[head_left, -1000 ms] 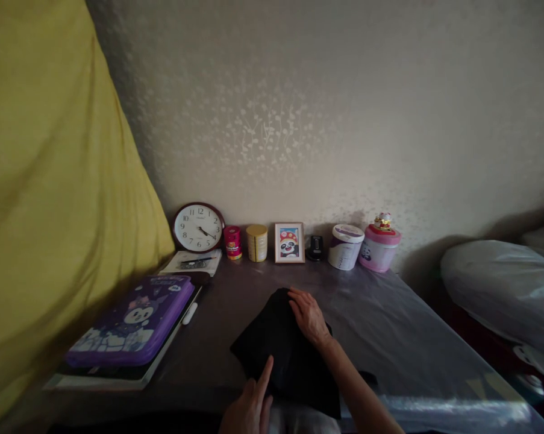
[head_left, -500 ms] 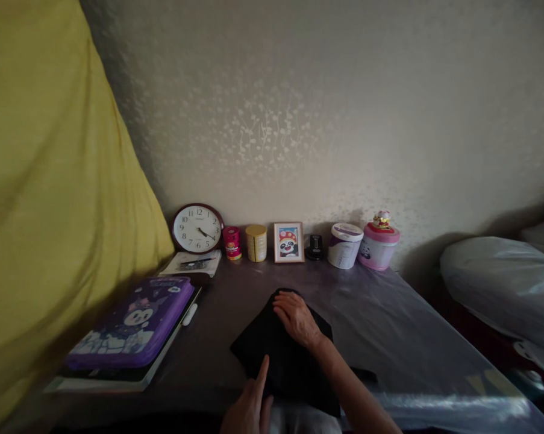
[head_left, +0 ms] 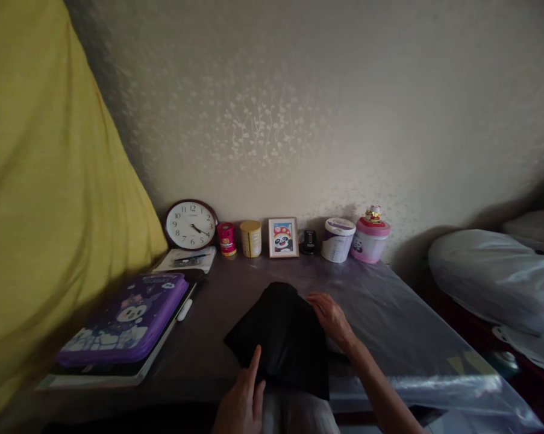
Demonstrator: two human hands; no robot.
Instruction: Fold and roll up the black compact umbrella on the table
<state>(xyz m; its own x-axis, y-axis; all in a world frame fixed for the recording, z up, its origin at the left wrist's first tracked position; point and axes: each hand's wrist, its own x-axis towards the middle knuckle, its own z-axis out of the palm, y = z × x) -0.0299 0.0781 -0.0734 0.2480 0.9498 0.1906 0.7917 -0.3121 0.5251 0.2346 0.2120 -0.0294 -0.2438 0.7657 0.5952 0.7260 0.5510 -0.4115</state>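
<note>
A piece of black cloth (head_left: 281, 337) lies flat near the front edge of the table, its narrow end pointing toward the wall. My left hand (head_left: 244, 392) rests at its lower left, index finger stretched out on the fabric and thumb apart. At the cloth's upper right edge is my right hand (head_left: 332, 316), with bent fingers closed on that edge; the thumb is mostly hidden. Part of a dark strip shows beneath my right forearm.
On the left, a purple case (head_left: 127, 319) lies on books beside a yellow curtain (head_left: 50, 211). Along the wall stand a clock (head_left: 191, 225), a red can (head_left: 227, 239), a yellow can (head_left: 250, 239), a picture frame (head_left: 283, 238) and two tubs (head_left: 338, 241). White bags (head_left: 497, 280) sit at right.
My right hand has moved from the top of the cloth to its right edge. The cloth's right side looks narrower. My left hand keeps its place on it. The view has shifted slightly.
</note>
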